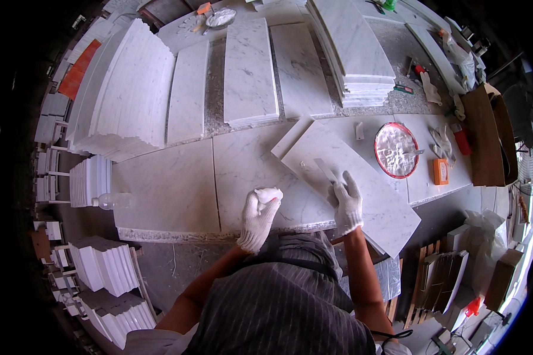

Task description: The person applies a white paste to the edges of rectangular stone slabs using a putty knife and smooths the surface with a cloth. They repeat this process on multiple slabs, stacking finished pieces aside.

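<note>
My left hand (258, 220), in a white knit glove, is closed around a soft-looking white lump (268, 194) above the worktop's front part. Whether the lump is paste or cloth I cannot tell. My right hand (346, 204), gloved the same way, grips a putty knife (326, 171) whose flat blade points away to the left. Under the knife, a grey-veined white marble slab (361, 177) lies at an angle, its near corner jutting past the worktop edge. A small white crumb (302, 164) sits on it. Right of the slab stands a red-rimmed bowl (375, 148) of white paste with a tool in it.
Stacked marble slabs (361, 47) stand at the back right, and a tall stack (130, 89) at the left. A clear bottle (114, 201) lies at the left edge. An orange box (440, 171), a glove (442, 144) and a cardboard box (485, 136) are on the right.
</note>
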{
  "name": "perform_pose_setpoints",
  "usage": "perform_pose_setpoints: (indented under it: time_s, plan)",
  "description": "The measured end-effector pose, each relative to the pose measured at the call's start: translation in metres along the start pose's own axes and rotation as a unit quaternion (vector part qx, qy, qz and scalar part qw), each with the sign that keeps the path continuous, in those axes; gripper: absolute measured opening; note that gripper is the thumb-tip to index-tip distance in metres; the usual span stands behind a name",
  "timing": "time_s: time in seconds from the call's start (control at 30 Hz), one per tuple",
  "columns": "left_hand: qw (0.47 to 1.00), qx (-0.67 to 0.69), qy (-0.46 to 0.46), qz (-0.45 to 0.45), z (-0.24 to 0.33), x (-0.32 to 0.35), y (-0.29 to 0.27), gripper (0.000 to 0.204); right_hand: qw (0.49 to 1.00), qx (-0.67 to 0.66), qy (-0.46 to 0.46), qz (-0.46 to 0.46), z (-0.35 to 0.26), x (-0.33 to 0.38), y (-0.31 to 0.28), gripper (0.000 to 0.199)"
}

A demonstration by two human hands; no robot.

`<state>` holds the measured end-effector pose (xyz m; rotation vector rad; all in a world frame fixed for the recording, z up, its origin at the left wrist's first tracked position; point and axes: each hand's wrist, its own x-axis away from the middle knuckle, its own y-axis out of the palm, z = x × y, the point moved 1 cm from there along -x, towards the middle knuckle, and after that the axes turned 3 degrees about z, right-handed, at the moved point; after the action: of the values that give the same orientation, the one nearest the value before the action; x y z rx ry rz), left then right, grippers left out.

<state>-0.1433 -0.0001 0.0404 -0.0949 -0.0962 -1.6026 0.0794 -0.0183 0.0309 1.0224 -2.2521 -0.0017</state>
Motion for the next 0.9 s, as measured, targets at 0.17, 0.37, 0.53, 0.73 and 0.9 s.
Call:
perform_pose_setpoints:
  time_s: [0.17,0.37,0.53,0.73,0.9]
  plan:
    - [1.000,0.004,-0.002,0.002,-0.004,-0.002,0.002,0.028,0.949,-0.171,0.171,-0.204,0.015,0.024,-0.023,0.028]
    - [1.000,0.012,-0.011,-0.003,-0.003,-0.003,0.005,0.028,0.941,-0.153,0.201,-0.224,0.025,0.032,-0.023,0.013]
    - [1.000,-0.009,-0.006,0.000,-0.006,-0.002,0.003,0.029,0.975,-0.036,0.125,-0.180,0.009,0.022,-0.016,0.016]
    - [1.000,-0.026,-0.007,0.001,-0.002,-0.001,0.000,0.029,0.972,0.123,-0.051,-0.195,0.011,0.001,-0.012,0.054]
    - [1.000,-0.016,-0.003,0.002,-0.005,0.000,-0.002,0.029,0.861,0.403,-0.298,-0.090,0.012,-0.003,0.000,0.043]
